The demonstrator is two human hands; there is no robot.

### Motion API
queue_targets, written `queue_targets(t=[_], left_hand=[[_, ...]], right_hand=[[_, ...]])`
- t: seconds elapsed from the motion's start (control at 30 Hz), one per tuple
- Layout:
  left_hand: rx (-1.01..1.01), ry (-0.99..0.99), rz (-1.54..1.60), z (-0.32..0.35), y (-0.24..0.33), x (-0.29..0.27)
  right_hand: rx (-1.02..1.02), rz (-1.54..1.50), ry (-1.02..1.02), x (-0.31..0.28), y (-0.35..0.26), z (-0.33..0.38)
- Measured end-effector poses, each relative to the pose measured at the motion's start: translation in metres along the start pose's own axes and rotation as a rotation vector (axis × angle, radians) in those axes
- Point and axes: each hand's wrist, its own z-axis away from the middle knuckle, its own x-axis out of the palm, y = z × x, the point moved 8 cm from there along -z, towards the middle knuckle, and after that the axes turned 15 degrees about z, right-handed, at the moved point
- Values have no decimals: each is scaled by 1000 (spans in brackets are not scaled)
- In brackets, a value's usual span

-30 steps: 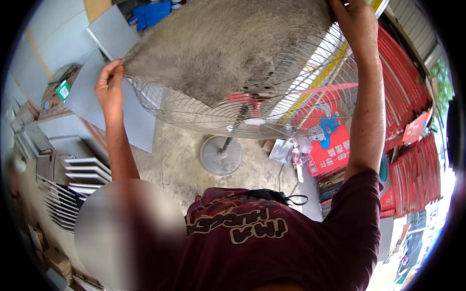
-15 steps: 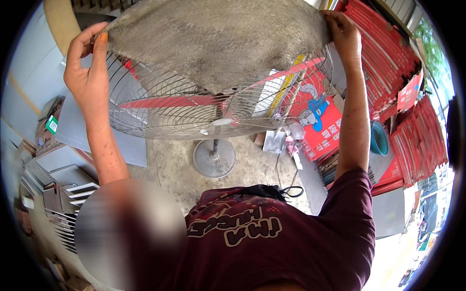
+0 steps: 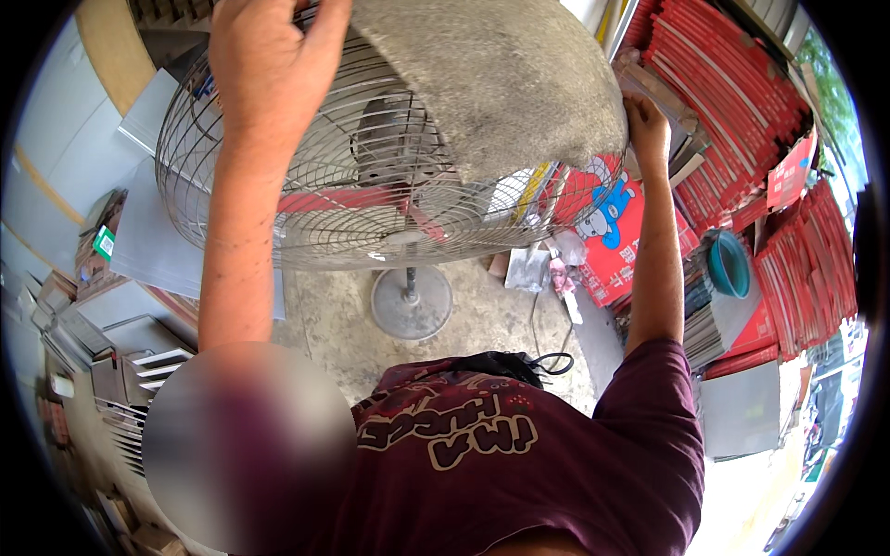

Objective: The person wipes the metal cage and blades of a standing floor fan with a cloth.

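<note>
A large pedestal fan (image 3: pixel 408 243) with a wire cage and red blades stands in front of me. A grey-brown, dusty fan cover (image 3: pixel 501 83) drapes over the cage's upper right part. The left side of the cage shows bare, and the cover's left edge hangs slanted across the front. At the cover's upper left corner is my left hand (image 3: pixel 273 69), closed on it; the fingertips are cut off by the top of the picture. My right hand (image 3: pixel 647 130) pinches the cover's right edge beside the cage rim.
The fan's round base (image 3: pixel 412 304) rests on the concrete floor (image 3: pixel 352 324). Stacked red flat cardboard (image 3: pixel 723 111) rises at the right, near a teal basin (image 3: pixel 729 264). A grey panel (image 3: pixel 167 232) leans at the left. Plastic bags (image 3: pixel 528 269) and a cord lie right of the base.
My left hand has moved right and upward, and the cover's left part has come away from the cage with it. My right hand has dropped a little along the right rim.
</note>
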Motion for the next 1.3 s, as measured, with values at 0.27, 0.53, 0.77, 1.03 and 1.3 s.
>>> queue_targets(t=[0.27, 0.53, 0.77, 1.03, 1.3], left_hand=[[278, 23, -141, -10, 35, 42], [299, -78, -273, -5, 46, 83], [259, -124, -299, 2, 61, 118], [312, -93, -187, 17, 60, 142], [242, -118, -252, -12, 43, 120]], right_hand=[[55, -227, -44, 28, 59, 29], [98, -130, 112, 29, 78, 65], [176, 4, 38, 47, 131, 110], [320, -102, -40, 75, 172, 147], [164, -126, 59, 19, 124, 113]])
